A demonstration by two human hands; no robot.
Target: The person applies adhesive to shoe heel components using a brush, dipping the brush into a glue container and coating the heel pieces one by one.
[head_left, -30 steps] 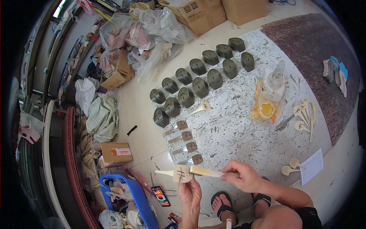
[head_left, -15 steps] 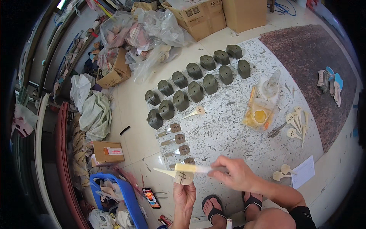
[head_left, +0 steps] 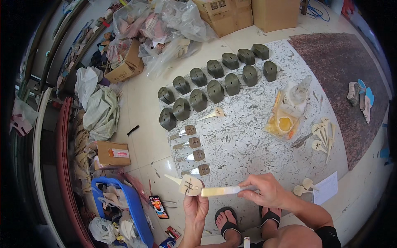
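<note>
Grip of the left hand (head_left: 195, 208) is clamping the lower part of a cream piece (head_left: 190, 184), which is standing out above it near the lower edge of the view, tail pointing left; this hold is presumably leaving the marked face clear. The right hand's (head_left: 264, 190) grip is clamping on the handle of a brush (head_left: 219, 191), whose pale yellow end is reaching the piece's right edge; whether the two are touching cannot be told. Gripping well back is probably keeping the hand off the bristles.

On the board (head_left: 231, 128), olive blocks (head_left: 215, 91) are standing in two rows, seemingly for order. Four brown pieces (head_left: 194, 142) are lying in a column at its left edge, apart from one another, likely to avoid contact. Spare pieces (head_left: 320, 134) are overlapping in a loose fan at the right.

Containers: a clear wrap (head_left: 275, 120) is surrounding yellow matter (head_left: 285, 123); its inner vessel is not showing clearly. A blue bin (head_left: 138, 217) is holding scraps (head_left: 113, 196) and plastic bags (head_left: 102, 230). Farther off, a carton (head_left: 123, 76) is holding bagged goods (head_left: 118, 51).
</note>
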